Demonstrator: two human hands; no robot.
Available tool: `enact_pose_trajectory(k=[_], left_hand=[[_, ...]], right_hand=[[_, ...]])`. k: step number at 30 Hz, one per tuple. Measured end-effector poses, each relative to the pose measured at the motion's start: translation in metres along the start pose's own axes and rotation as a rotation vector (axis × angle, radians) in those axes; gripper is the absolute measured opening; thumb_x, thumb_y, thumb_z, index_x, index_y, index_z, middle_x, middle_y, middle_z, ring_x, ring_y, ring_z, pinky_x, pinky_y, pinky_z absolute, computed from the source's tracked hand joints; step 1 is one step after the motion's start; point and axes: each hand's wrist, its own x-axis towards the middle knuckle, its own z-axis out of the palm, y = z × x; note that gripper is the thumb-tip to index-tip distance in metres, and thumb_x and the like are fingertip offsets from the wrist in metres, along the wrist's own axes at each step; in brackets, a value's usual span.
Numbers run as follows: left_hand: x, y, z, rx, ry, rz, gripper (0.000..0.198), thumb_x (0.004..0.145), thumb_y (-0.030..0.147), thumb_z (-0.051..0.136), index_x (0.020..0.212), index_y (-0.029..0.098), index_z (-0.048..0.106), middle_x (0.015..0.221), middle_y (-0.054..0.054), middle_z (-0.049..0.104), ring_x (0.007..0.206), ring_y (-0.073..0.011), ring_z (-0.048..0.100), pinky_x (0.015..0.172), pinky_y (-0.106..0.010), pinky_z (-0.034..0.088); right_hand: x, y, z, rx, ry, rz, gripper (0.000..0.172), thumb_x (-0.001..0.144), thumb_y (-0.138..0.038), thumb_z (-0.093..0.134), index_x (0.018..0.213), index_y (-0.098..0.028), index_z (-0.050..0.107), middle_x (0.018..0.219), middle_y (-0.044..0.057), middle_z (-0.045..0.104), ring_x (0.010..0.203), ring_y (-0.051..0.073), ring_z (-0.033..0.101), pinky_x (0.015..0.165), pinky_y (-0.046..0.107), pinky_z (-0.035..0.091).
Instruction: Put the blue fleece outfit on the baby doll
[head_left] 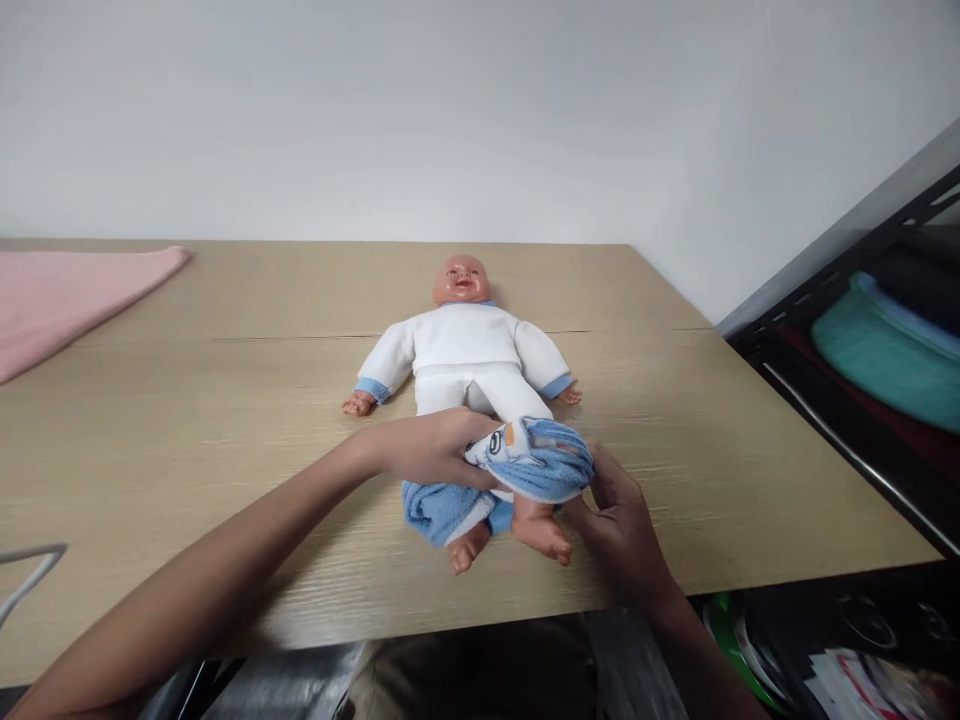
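pants (pixel 559 468), blue and white with a small cartoon print, sit bunched around the lower legs of a doll (pixel 466 338) lying on its back on the table (pixel 285 470). my left hand (pixel 442 445) reaches across the doll's left-side leg in the scene and grasps the gathered cloth around the right-side leg, thumb on the near side. my right hand (pixel 619 515) is at the right edge of that same bunch, touching it; its fingers are partly hidden behind the cloth, so i cannot tell whether they are closed on it.

the right-side foot (pixel 538 528) pokes out bare below the gathered cloth, toes toward me. the left-side foot (pixel 469 548) shows just beside it, under the other crumpled blue part, near the table's near edge. farther up, the doll wears a white top with blue cuffs, its arms spread left and right, its bald head at the far end.

a pink cloth (pixel 71 300) lies flat at the far left of the table, and a pale bent cable (pixel 37 575) at the near left. a pale wall (pixel 375 120) stands behind. off to the right a black rack (pixel 806 395) holds a teal basin (pixel 892 350). below the table's near edge are my lap (pixel 472 675) and, at the right, some papers (pixel 855 685).
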Motion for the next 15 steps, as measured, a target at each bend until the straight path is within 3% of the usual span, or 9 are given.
enact_pose_trajectory(k=[3,6,9,11,15], left_hand=[[0.001,0.001,-0.001,0.066,0.068,-0.018,0.028,0.104,0.047,0.074,0.102,0.019,0.071,0.103,-0.004,0.076,0.092,-0.0228,0.07,0.081,-0.031,0.051],[0.0,0.004,-0.001,0.104,0.139,-0.038,0.037,0.1,0.056,0.079,0.099,0.02,0.071,0.097,-0.003,0.075,0.088,-0.0229,0.068,0.079,-0.032,0.05],[-0.008,0.009,0.001,0.151,0.182,-0.041,0.048,0.095,0.065,0.084,0.111,0.022,0.072,0.107,-0.005,0.075,0.096,-0.026,0.068,0.082,-0.034,0.049],[-0.019,0.014,0.004,0.192,0.206,-0.08,0.057,0.092,0.07,0.084,0.119,0.022,0.071,0.116,-0.007,0.074,0.103,-0.0288,0.067,0.086,-0.035,0.049],[-0.052,0.022,0.017,0.242,0.316,-0.295,0.063,0.093,0.077,0.079,0.123,0.023,0.068,0.114,-0.007,0.07,0.102,-0.0293,0.065,0.085,-0.037,0.047]], right_hand=[[0.011,0.002,-0.008,-0.012,-0.086,0.042,0.017,0.104,-0.036,0.071,0.118,-0.026,0.072,0.113,0.007,0.079,0.108,0.03,0.076,0.094,0.042,0.059],[0.015,0.006,-0.017,0.043,-0.227,0.041,0.042,0.102,-0.039,0.075,0.141,-0.028,0.066,0.138,0.01,0.076,0.128,0.034,0.073,0.107,0.045,0.059],[0.017,0.004,-0.027,0.044,-0.318,0.035,0.059,0.102,-0.046,0.078,0.156,-0.034,0.056,0.156,0.008,0.067,0.143,0.035,0.065,0.116,0.046,0.056],[0.021,0.0,-0.031,0.003,-0.318,-0.005,0.054,0.103,-0.053,0.076,0.151,-0.034,0.059,0.149,0.008,0.07,0.136,0.034,0.068,0.112,0.046,0.057],[0.041,-0.012,-0.034,-0.129,-0.363,-0.097,0.034,0.102,-0.056,0.077,0.12,-0.028,0.07,0.114,0.005,0.076,0.106,0.029,0.072,0.097,0.041,0.058]])
